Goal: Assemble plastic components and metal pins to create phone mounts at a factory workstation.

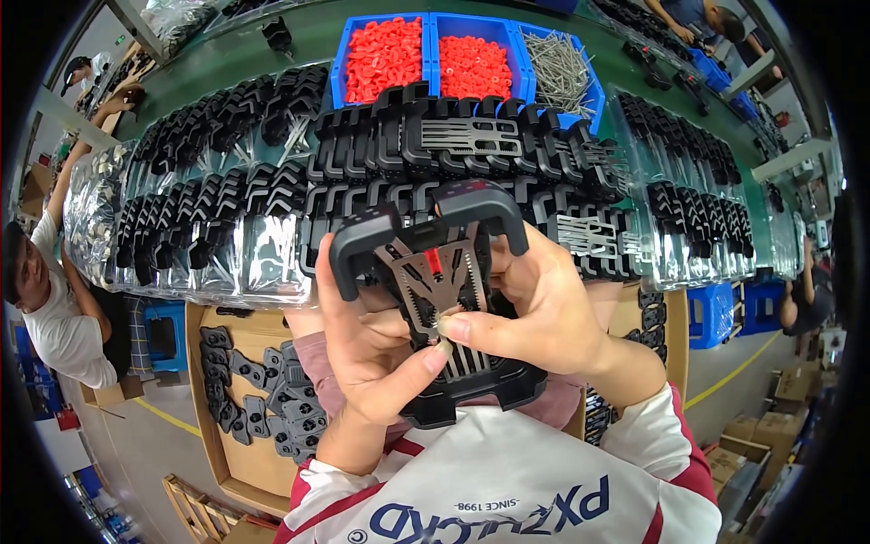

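Green workbench (231, 50), long, set in a busy workshop, stretching away beyond the fingers. Blue bins (432, 41), three, farthest ahead of the fingertips: two heaped with red plastic pieces (385, 59), one with loose metal pins (557, 68). Black housings (362, 145), in close rows just past the fingertips, some with slotted metal plates (471, 136) lying on top. Cardboard box (204, 412), low and to the left of the fingers, holding small dark parts. Black holder (439, 290), one, carried off the bench between both sets of fingers, its metal face turned up; red insert (434, 261) just ahead of the thumb tips. Left hand (372, 363): fingers curled snugly around the holder's left flank, thumb laid over the face. Right hand (544, 308): fingers bent around the right flank, thumb at the middle, its tip just beside the other. Anything small beneath the thumbs: too hidden for me to tell. Risks, as I judge them: thumb pressure off-centre could tilt or spring a part from the face; a slackened side grip could let the holder twist and drop toward the lap below the fingers; a forward slip could knock the near housings and scatter the loose plates.
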Tool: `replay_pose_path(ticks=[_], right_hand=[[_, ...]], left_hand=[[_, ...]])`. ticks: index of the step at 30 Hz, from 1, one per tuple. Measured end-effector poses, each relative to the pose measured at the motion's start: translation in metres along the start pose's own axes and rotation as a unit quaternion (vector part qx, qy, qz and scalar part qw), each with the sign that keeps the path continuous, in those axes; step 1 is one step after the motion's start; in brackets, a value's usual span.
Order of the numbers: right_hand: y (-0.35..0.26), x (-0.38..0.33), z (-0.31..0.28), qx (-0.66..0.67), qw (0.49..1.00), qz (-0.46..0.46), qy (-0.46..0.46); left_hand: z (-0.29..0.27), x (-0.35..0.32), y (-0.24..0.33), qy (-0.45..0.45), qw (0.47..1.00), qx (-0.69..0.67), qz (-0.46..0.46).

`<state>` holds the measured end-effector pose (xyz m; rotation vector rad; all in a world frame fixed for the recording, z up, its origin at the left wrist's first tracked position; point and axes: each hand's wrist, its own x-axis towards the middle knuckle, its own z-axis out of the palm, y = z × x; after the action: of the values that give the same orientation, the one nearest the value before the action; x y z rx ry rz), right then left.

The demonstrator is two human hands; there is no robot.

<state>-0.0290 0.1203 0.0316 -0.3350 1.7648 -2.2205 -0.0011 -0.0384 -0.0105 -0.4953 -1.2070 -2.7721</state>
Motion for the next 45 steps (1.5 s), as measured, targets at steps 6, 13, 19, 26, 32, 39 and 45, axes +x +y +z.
replay_pose_path(ticks=[6, 13, 19, 26, 32, 39, 45], right_hand=[[-0.019, 0.033, -0.014, 0.06, 0.996, 0.012, -0.065], [-0.023, 0.191, -0.127, -0.537, 0.808, -0.186, 0.151], [-0.001, 0.245, -0.167, -0.759, 0.633, -0.134, 0.066], [-0.013, 0.23, -0.157, -0.728, 0.657, -0.154, 0.123], [-0.045, 0.153, -0.087, -0.611, 0.774, -0.106, 0.129], [-0.039, 0.046, -0.033, -0.256, 0.942, -0.203, 0.071], [-0.017, 0.027, -0.009, -0.19, 0.935, -0.292, -0.063]], left_hand=[[-0.01, -0.002, 0.013, 0.092, 0.996, -0.014, 0.017], [-0.032, -0.013, 0.022, 0.054, 0.998, -0.009, 0.029], [-0.029, -0.022, 0.028, 0.036, 0.999, 0.016, -0.019], [-0.018, -0.02, 0.022, 0.111, 0.994, 0.005, -0.024], [-0.016, -0.009, 0.023, 0.097, 0.995, 0.007, -0.037], [-0.009, -0.005, 0.019, 0.055, 0.996, -0.009, -0.074], [-0.005, -0.009, 0.017, 0.043, 0.995, 0.021, -0.089]])
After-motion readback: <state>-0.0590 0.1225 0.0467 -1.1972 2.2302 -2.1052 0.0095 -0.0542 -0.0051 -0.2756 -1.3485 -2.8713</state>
